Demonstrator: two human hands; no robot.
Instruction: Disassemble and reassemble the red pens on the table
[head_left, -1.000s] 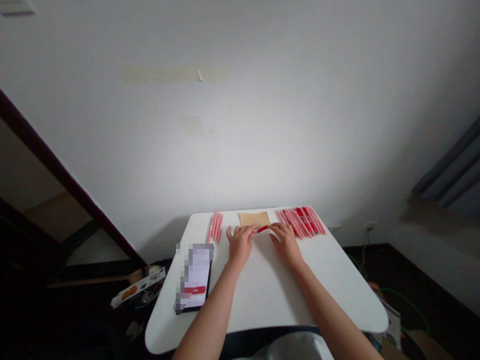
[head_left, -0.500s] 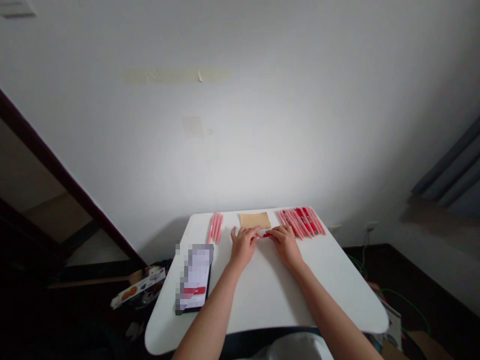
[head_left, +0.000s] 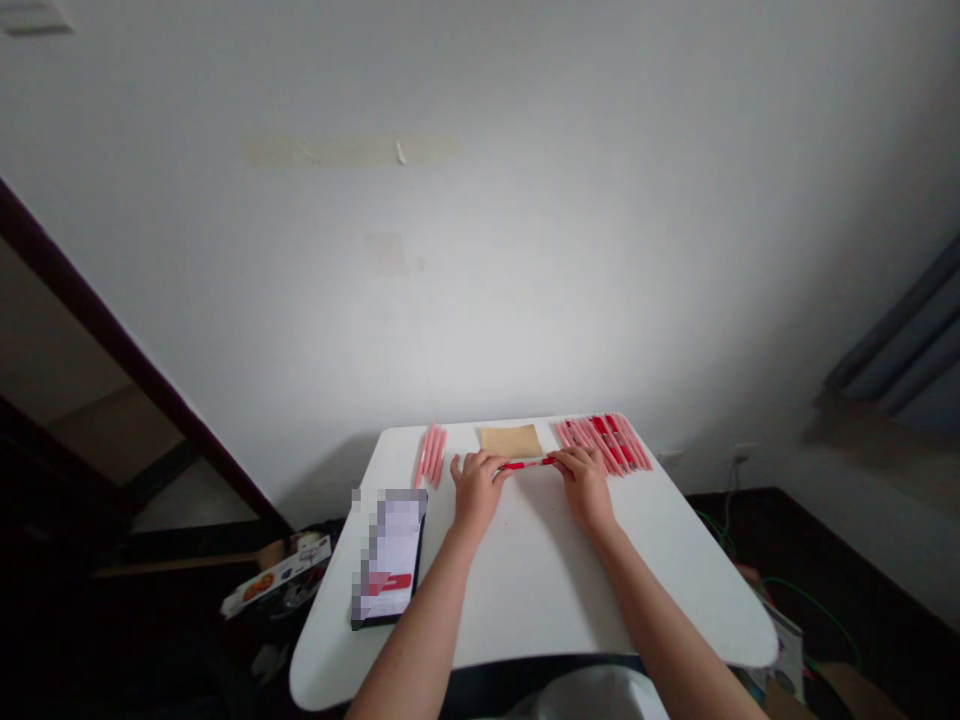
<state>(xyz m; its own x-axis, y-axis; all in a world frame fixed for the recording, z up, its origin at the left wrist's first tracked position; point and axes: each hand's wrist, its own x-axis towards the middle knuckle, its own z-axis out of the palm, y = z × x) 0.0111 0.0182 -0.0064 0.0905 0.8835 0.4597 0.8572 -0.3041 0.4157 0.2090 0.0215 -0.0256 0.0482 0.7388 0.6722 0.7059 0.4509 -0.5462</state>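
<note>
My left hand [head_left: 475, 489] and my right hand [head_left: 586, 482] rest on the white table [head_left: 540, 580] and pinch the two ends of one thin red pen part [head_left: 526, 464], stretched level between them. It hangs just in front of a tan paper square [head_left: 511, 439]. Left of my left hand lie three pink tubes [head_left: 430, 453] side by side. Beside my right hand, at the table's far right, lies a row of several pink and red pens [head_left: 606, 442].
A phone with a lit screen [head_left: 390, 555] lies at the table's left side. The table stands against a white wall. On the dark floor are a printed box [head_left: 276, 582] to the left and green cables [head_left: 810, 610] to the right.
My hands have drawn apart, left going left and right going right. The red piece between them now shows at greater length and lies level.
</note>
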